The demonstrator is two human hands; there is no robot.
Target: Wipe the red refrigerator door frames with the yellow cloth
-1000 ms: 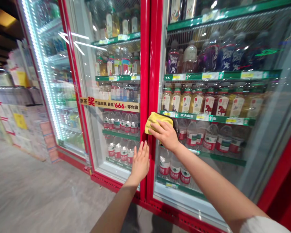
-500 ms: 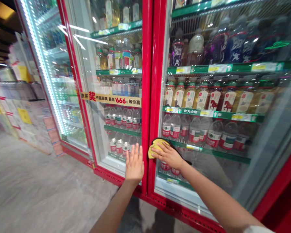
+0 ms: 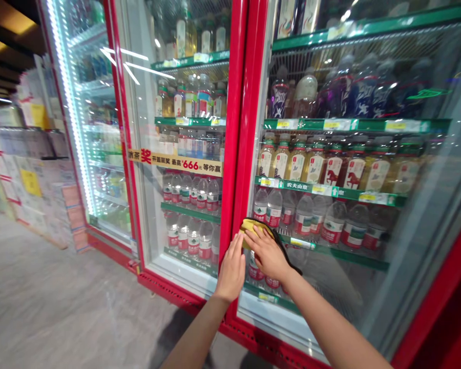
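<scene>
A yellow cloth with a dark edge or back lies against the glass of the right cooler door. My right hand is spread over it, holding it to the lower left part of the pane. My left hand is just left of it, fingers straight and close together over the red door frame. Its fingertips are at the cloth's left edge; whether they touch it I cannot tell. Behind the glass near my hands stand water bottles with red labels, partly hidden by the cloth and right hand.
The left cooler door carries a printed strip. Shelves of tea bottles and dark drink bottles show behind the right door. Stacked cartons stand far left on the grey floor.
My left hand has moved right, from in front of the left door to the cloth's left edge. The cloth and my right hand remain at the right door's lower left, slightly shifted in view.
</scene>
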